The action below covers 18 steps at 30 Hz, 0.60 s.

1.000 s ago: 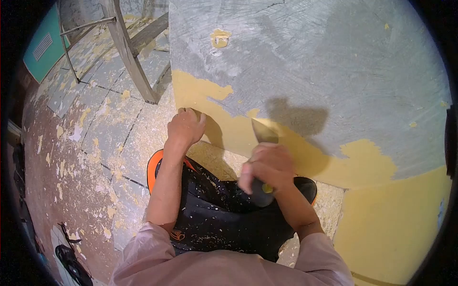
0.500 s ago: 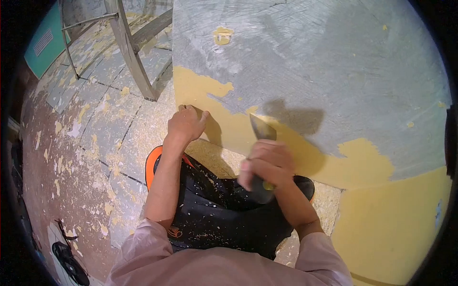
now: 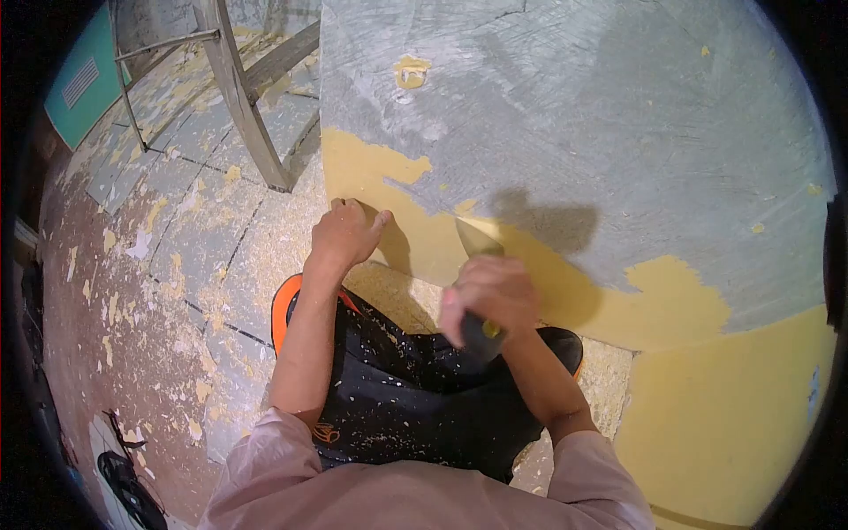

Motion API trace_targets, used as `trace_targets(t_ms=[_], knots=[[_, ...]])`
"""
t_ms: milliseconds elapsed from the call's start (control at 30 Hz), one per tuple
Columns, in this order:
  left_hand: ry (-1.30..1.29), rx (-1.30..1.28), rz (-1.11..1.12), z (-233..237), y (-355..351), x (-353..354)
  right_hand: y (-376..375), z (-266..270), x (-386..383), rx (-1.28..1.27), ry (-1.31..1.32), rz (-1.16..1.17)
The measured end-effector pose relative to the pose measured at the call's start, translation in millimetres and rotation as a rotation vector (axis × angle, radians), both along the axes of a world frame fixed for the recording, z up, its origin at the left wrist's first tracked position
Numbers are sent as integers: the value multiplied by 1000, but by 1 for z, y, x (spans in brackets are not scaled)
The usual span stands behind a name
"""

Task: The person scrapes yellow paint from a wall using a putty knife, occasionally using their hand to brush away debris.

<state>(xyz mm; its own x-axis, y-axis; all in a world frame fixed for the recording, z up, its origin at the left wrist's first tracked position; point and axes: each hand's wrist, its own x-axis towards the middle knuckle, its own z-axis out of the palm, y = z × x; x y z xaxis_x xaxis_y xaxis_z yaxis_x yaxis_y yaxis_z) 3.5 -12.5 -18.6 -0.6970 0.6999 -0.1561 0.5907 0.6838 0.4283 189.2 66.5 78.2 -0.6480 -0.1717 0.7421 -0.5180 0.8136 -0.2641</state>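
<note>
My right hand point(image 3: 495, 296) is closed round the dark handle of a scraper point(image 3: 477, 237), a little blurred by motion. The blade points up at the wall, its tip by a small patch of yellow paint. That wall point(image 3: 530, 97) is grey and scratched above, with a ragged band of yellow paint point(image 3: 371, 168) along its lower part. My left hand point(image 3: 346, 237) leans on this yellow band near the wall's left edge, thumb apart from the fingers and no tool in it. Its fingertips are partly hidden.
Paint flakes and dust cover the tiled floor point(image 3: 190, 230). A wooden support point(image 3: 243, 106) stands left of the wall, with a green panel point(image 3: 84, 79) farther back. A black cable point(image 3: 128, 495) lies at lower left. Yellow wall point(image 3: 715, 415) continues on the right.
The scraper and my right hand have shifted slightly left. My left hand stays at the same place on the wall; the view has tilted very slightly.
</note>
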Motion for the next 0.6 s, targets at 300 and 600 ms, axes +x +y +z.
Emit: trace_targets(t_ms=[300, 600], knots=[[-2, 15, 9, 0, 2, -2, -16, 6, 17, 58, 156, -143], [-7, 7, 27, 1, 3, -6, -28, 2, 28, 5, 42, -177]])
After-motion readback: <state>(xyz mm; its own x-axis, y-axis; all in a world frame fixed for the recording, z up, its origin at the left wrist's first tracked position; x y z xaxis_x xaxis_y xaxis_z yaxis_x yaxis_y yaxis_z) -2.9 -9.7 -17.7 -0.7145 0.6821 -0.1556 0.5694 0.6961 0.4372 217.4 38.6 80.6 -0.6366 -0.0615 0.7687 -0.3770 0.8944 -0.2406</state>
